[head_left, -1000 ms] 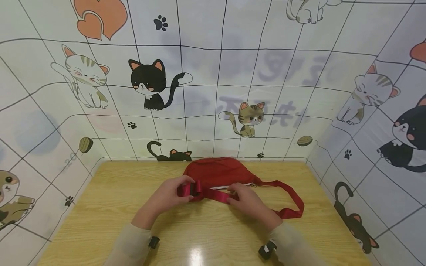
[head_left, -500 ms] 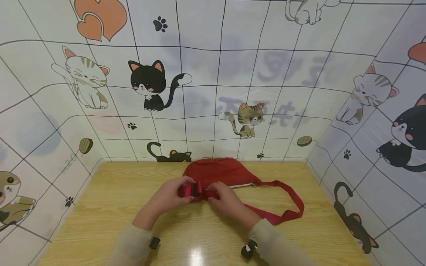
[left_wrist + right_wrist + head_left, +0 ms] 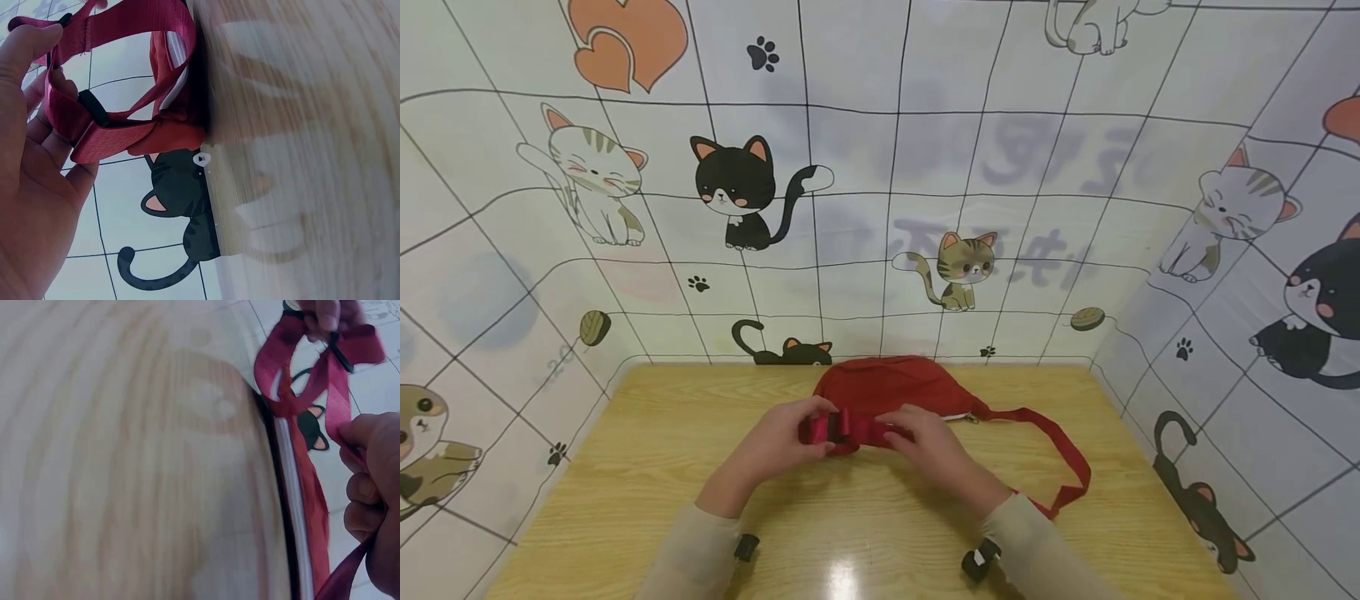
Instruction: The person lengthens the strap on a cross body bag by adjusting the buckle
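Note:
A red waist bag [image 3: 887, 387] with a white zipper lies at the back of the table. My left hand [image 3: 782, 433] holds its crimson webbing strap [image 3: 125, 22] where it is looped through black plastic pieces; one black slider [image 3: 94, 109] shows below the thumb in the left wrist view. To the right, my right hand [image 3: 936, 446] pinches a length of the strap between thumb and curled fingers, and the webbing runs taut from there to the left hand's loops in the right wrist view. Part of the strap passes behind the right hand.
The rest of the strap arcs over the right side of the wooden table [image 3: 647, 500]. A cloth wall [image 3: 865, 183] printed with cartoon cats stands behind and at both sides. Black wrist devices [image 3: 977, 562] sit beneath the sleeves.
My right hand slid left along the strap toward the left hand, then drew back right holding it. The strap's right-hand arc has shifted toward the front. My left hand stays in place.

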`<action>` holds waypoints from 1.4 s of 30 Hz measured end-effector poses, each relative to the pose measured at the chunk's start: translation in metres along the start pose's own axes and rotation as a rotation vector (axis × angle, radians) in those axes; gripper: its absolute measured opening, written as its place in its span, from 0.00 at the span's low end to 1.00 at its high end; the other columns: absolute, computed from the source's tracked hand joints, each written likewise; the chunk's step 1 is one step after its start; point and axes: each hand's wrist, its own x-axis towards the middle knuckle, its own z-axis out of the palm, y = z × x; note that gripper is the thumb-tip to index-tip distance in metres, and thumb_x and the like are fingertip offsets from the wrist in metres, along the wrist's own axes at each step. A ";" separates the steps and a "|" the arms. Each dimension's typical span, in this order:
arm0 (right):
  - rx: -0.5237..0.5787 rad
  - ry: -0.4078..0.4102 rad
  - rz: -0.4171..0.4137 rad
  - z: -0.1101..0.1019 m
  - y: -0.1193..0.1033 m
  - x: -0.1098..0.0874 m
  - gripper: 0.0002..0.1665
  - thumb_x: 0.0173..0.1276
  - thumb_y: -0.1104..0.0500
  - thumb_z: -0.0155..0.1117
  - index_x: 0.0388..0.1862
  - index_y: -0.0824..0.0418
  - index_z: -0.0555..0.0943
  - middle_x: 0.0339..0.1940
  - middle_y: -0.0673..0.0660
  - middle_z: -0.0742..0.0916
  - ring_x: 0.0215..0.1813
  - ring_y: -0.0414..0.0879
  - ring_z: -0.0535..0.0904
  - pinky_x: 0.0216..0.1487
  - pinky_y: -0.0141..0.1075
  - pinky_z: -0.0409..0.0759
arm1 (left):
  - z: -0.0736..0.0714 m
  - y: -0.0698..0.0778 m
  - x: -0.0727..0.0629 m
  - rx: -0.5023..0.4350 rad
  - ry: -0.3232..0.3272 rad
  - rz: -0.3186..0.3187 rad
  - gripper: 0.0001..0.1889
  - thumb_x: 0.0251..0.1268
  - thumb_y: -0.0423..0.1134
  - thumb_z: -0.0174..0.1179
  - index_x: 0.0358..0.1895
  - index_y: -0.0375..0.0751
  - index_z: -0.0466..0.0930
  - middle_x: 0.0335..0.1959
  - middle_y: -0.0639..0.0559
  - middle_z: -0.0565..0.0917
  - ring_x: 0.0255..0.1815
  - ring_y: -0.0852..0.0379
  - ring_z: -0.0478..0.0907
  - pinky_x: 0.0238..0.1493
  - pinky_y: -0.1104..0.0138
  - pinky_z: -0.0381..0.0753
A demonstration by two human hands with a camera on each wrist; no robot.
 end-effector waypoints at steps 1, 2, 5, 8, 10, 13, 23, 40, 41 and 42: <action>-0.008 -0.006 0.004 -0.004 0.002 -0.002 0.17 0.79 0.59 0.74 0.64 0.50 0.90 0.52 0.43 0.90 0.55 0.40 0.85 0.59 0.44 0.86 | 0.000 0.000 0.000 -0.001 0.001 0.001 0.24 0.62 0.40 0.81 0.60 0.58 0.85 0.39 0.62 0.84 0.40 0.57 0.80 0.42 0.61 0.82; -0.015 -0.014 0.015 -0.007 0.004 -0.004 0.17 0.79 0.58 0.74 0.64 0.50 0.90 0.52 0.43 0.89 0.54 0.39 0.85 0.59 0.44 0.86 | 0.000 -0.001 0.000 -0.003 0.000 0.000 0.24 0.62 0.39 0.81 0.60 0.59 0.85 0.39 0.62 0.84 0.40 0.57 0.79 0.41 0.61 0.82; -0.031 -0.037 0.055 -0.016 0.013 -0.009 0.18 0.80 0.57 0.74 0.65 0.47 0.90 0.51 0.41 0.89 0.53 0.39 0.84 0.58 0.43 0.86 | -0.001 -0.002 -0.001 -0.002 -0.005 -0.006 0.25 0.61 0.39 0.81 0.60 0.60 0.85 0.38 0.62 0.84 0.39 0.58 0.79 0.41 0.62 0.81; -0.051 -0.046 0.087 -0.024 0.023 -0.015 0.18 0.79 0.57 0.74 0.65 0.45 0.90 0.50 0.39 0.88 0.52 0.38 0.83 0.57 0.43 0.86 | -0.002 -0.005 -0.001 -0.004 -0.006 -0.005 0.25 0.61 0.39 0.82 0.59 0.61 0.85 0.37 0.63 0.83 0.39 0.58 0.79 0.41 0.62 0.81; -0.060 -0.041 0.096 -0.029 0.030 -0.018 0.18 0.79 0.57 0.75 0.64 0.44 0.90 0.49 0.38 0.87 0.51 0.37 0.82 0.57 0.42 0.86 | -0.003 -0.006 0.000 -0.005 0.003 0.003 0.24 0.60 0.38 0.82 0.58 0.60 0.85 0.37 0.62 0.84 0.38 0.58 0.79 0.41 0.62 0.81; -0.065 -0.020 0.081 -0.035 0.039 -0.022 0.18 0.77 0.59 0.77 0.62 0.44 0.91 0.47 0.38 0.88 0.49 0.37 0.83 0.55 0.41 0.86 | -0.005 -0.007 0.001 0.002 0.003 0.012 0.24 0.60 0.38 0.82 0.58 0.60 0.86 0.37 0.62 0.84 0.38 0.57 0.79 0.41 0.61 0.81; -0.069 -0.036 0.071 -0.037 0.039 -0.024 0.15 0.77 0.59 0.76 0.60 0.48 0.91 0.44 0.39 0.86 0.44 0.38 0.80 0.49 0.38 0.85 | -0.003 -0.006 0.002 -0.003 -0.019 0.009 0.24 0.62 0.40 0.82 0.59 0.61 0.85 0.40 0.63 0.85 0.39 0.58 0.81 0.42 0.61 0.83; 0.009 -0.100 -0.085 0.016 -0.024 0.015 0.30 0.71 0.50 0.83 0.68 0.51 0.83 0.59 0.47 0.88 0.62 0.44 0.83 0.66 0.48 0.82 | 0.007 -0.009 0.004 -0.020 -0.056 0.059 0.24 0.64 0.40 0.82 0.60 0.64 0.85 0.45 0.65 0.86 0.43 0.60 0.81 0.45 0.63 0.84; 0.005 -0.096 -0.089 0.017 -0.026 0.018 0.29 0.71 0.49 0.83 0.67 0.50 0.83 0.58 0.46 0.87 0.62 0.43 0.83 0.65 0.48 0.82 | 0.007 -0.009 0.004 -0.022 -0.056 0.064 0.24 0.64 0.40 0.82 0.61 0.64 0.85 0.45 0.64 0.86 0.43 0.60 0.81 0.45 0.62 0.84; 0.000 -0.092 -0.092 0.018 -0.028 0.019 0.28 0.71 0.49 0.84 0.66 0.49 0.84 0.57 0.45 0.87 0.62 0.42 0.83 0.65 0.47 0.81 | 0.007 -0.008 0.004 -0.023 -0.053 0.071 0.24 0.64 0.40 0.82 0.61 0.63 0.86 0.46 0.64 0.86 0.43 0.59 0.81 0.45 0.62 0.84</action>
